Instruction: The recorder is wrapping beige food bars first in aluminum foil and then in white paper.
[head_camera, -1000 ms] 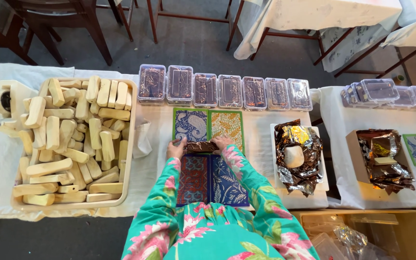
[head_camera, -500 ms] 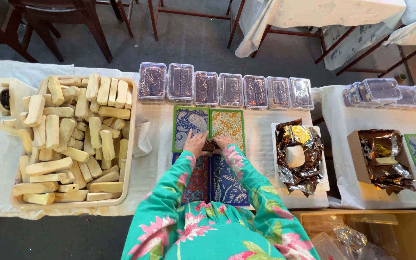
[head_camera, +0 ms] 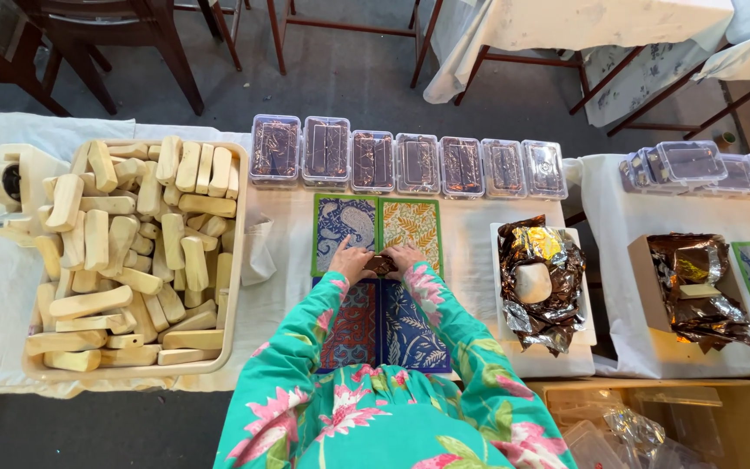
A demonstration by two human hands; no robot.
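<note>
At frame centre, left hand [head_camera: 351, 262] and right hand [head_camera: 405, 257] have closed together, pinching a small dark bar [head_camera: 381, 265] that now looks narrower.

Both hands meet over the patterned mats: left hand [head_camera: 351, 263] and right hand [head_camera: 407, 258] pinch a small dark packet [head_camera: 381, 265] between them. Left of them sits a tray of wooden blocks [head_camera: 132, 252]; clear lidded boxes [head_camera: 410, 162] line the far edge.

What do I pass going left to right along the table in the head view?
Tape dispenser → tray of wooden blocks → patterned sheets with both hands on a small dark piece → foil box → second foil box.
</note>
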